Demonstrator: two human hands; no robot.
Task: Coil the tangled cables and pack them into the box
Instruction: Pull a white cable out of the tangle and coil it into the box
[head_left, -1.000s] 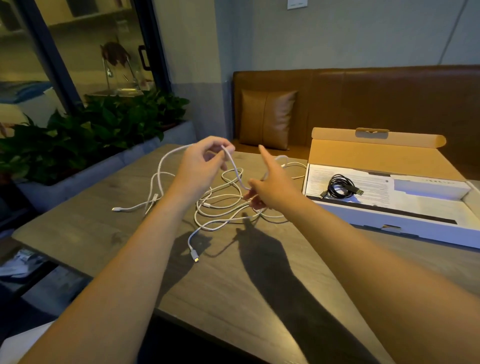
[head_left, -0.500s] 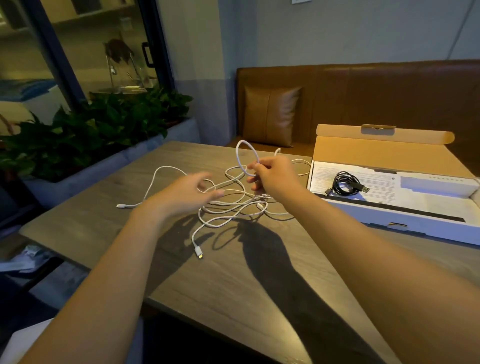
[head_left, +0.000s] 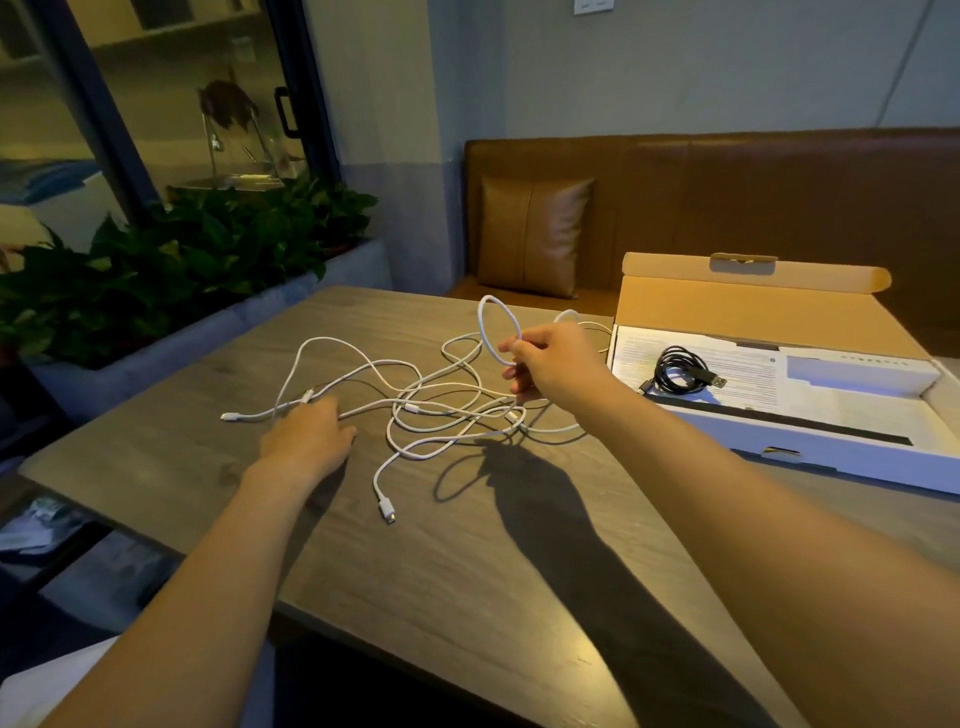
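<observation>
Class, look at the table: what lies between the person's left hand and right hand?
In the head view, tangled white cables sprawl on the table between the left hand and right hand.

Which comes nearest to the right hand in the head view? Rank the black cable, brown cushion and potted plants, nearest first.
From the right hand:
1. Black cable, coiled in the box to its right.
2. Brown cushion, on the bench behind it.
3. Potted plants, far left by the window.

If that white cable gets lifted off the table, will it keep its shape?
Probably not: the white cable sprawls in loose loops, so it looks floppy. The loop pinched by the right hand stands up, hinting at slight springiness. Being tangled, it would likely drag neighbouring strands along.
</observation>
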